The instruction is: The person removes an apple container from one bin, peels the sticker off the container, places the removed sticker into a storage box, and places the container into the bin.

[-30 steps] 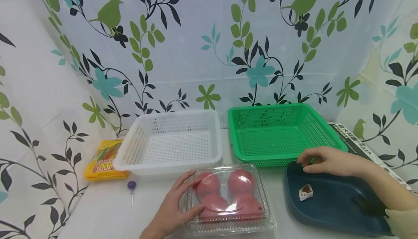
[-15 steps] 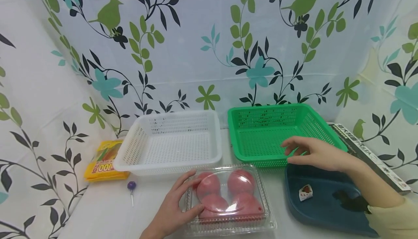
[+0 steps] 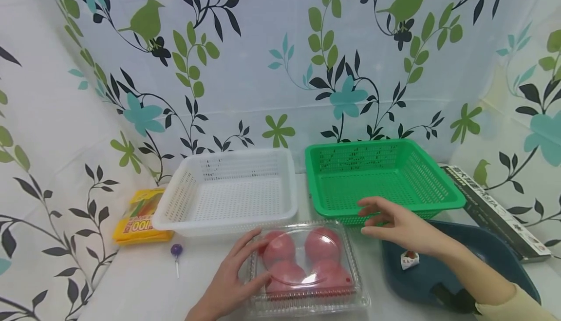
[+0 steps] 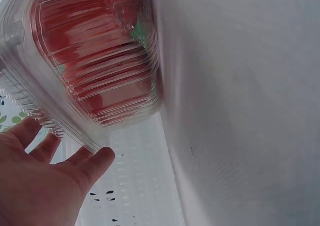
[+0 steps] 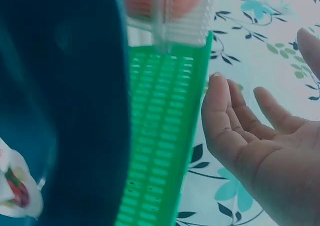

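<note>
My left hand (image 3: 230,274) rests at the left side of a clear plastic clamshell box (image 3: 307,265) on the white table. Its fingers are spread along the lid's edge, fingertips at the rim, as the left wrist view also shows. Inside the box are several round red fruits (image 3: 323,244), and the lid is down over them. My right hand (image 3: 396,223) hovers between the box and the green basket (image 3: 385,211), holding nothing. In the right wrist view its fingers (image 5: 218,103) are loosely bent, apart from the green basket.
A white basket (image 3: 232,223) stands behind the box. To the right, a dark blue tray (image 3: 482,243) holds a small wrapped sweet (image 3: 409,259), beside a long black-and-white box (image 3: 495,211). A yellow packet (image 3: 142,216) and a purple lollipop (image 3: 177,250) lie at the left.
My right hand has moved left, from over the blue tray to beside the clear box, rising over the green basket's front on the way. My left hand has stayed on the box.
</note>
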A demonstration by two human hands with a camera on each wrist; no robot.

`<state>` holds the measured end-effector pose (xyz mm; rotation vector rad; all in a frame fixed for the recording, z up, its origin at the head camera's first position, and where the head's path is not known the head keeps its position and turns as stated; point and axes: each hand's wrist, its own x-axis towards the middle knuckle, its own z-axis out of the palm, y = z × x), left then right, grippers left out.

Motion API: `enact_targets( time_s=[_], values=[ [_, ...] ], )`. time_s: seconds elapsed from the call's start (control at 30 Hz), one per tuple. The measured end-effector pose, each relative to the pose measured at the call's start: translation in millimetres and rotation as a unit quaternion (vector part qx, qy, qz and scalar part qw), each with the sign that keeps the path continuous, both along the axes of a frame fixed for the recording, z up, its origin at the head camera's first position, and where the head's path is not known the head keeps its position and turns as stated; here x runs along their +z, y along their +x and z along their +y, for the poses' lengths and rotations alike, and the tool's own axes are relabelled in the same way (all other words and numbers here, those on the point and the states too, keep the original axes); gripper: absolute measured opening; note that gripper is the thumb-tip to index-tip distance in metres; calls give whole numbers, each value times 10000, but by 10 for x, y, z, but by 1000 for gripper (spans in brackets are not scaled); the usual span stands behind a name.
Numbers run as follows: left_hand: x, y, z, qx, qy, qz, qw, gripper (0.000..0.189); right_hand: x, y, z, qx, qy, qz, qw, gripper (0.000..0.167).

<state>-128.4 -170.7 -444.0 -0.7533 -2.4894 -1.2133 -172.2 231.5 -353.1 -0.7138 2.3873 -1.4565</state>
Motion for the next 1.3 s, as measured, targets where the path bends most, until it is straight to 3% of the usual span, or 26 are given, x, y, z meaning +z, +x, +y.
enact_targets(
  time_s=[0.2, 0.33, 0.5, 0.6, 0.73, 0.8, 1.07, 1.23, 1.3],
  values=[
    [-25, -15, -88, -67, 200, 215, 9995, 62, -130, 36, -42, -2, -88, -244, 9997, 61],
    [-50, -11, -152, -389, 568, -208, 9974, 66, -210, 66, -65, -27, -41, -292, 9996, 64],
    [-79, -24, -243, -796, 1038, -833, 9879, 75, -266, 103, -123, -47, 175, -537, 9984, 69],
    [-94, -40, -281, -884, 1243, -1336, 9792, 81, -294, 123, -170, -54, 335, -810, 9961, 75],
    [-115, -46, -320, -928, 1509, -2133, 9608, 89, -345, 140, -227, -80, 441, -1098, 9929, 83],
    [-134, -46, -342, -1028, 1604, -2364, 9528, 91, -371, 150, -248, -121, 455, -1222, 9914, 85],
    [-212, -73, -407, -1473, 1857, -2805, 9301, 96, -449, 169, -314, -303, 743, -1227, 9892, 91],
    [-238, -95, -419, -1818, 2045, -3131, 9095, 99, -476, 169, -362, -270, 842, -1189, 9890, 84],
    [-248, -104, -422, -1916, 2059, -3198, 9048, 101, -489, 168, -383, -219, 793, -1260, 9886, 80]
  ],
)
